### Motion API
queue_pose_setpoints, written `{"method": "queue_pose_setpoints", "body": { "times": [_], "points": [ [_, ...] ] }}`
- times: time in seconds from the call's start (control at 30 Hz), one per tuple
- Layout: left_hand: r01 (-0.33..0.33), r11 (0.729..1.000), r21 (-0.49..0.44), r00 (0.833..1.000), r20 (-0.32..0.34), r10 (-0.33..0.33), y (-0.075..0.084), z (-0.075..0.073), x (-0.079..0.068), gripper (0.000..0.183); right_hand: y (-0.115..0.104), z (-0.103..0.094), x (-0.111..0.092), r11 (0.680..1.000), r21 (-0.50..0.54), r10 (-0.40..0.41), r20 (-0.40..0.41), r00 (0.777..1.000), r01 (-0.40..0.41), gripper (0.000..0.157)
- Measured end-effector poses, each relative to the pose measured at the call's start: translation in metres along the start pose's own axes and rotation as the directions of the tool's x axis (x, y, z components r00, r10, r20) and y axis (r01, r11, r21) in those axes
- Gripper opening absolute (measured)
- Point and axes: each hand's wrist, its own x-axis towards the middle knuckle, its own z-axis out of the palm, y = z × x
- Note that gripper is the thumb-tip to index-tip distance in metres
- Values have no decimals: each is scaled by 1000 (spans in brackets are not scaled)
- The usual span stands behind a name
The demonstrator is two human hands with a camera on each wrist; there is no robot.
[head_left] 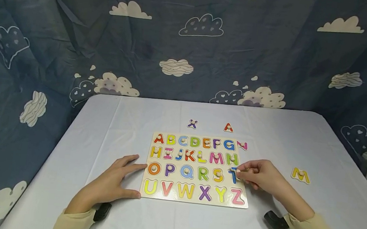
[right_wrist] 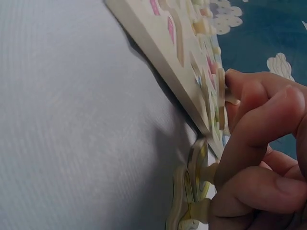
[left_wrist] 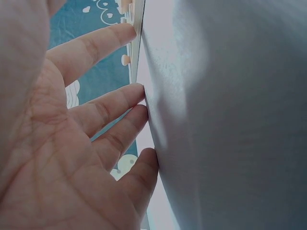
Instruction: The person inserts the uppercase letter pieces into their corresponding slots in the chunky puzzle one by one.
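The wooden alphabet puzzle board [head_left: 174,199] lies flat on the white cloth. Thumb and index fingertip of my left hand [head_left: 109,181] touch its left edge, with the fingers spread. At the board's right side, my right hand [head_left: 265,175] pinches a blue letter T piece [head_left: 233,169] by its knob. That piece overlaps the blue T slot. In the right wrist view, two knobbed pieces with yellow edging, one a letter piece [right_wrist: 178,199], sit close under the curled lower fingers. Knobbed letters fill the upper rows; the bottom row shows bare coloured slots from U to Z.
Behind the board lie a purple X piece [head_left: 192,124] and a red A-shaped piece [head_left: 228,127]. A pink N-shaped piece [head_left: 242,146] rests by the top right corner. A yellow M-shaped piece [head_left: 300,175] lies farther right. A cloud-patterned dark curtain [head_left: 191,47] hangs behind the table.
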Motion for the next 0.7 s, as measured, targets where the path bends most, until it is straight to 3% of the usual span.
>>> {"method": "queue_pose_setpoints", "body": {
  "times": [0.7],
  "points": [
    [1, 1000, -2, 1000, -1, -1, 0, 0, -1, 84, -6, 11, -4, 999, -47, -22, 4, 1000, 22, 26]
  ]
}}
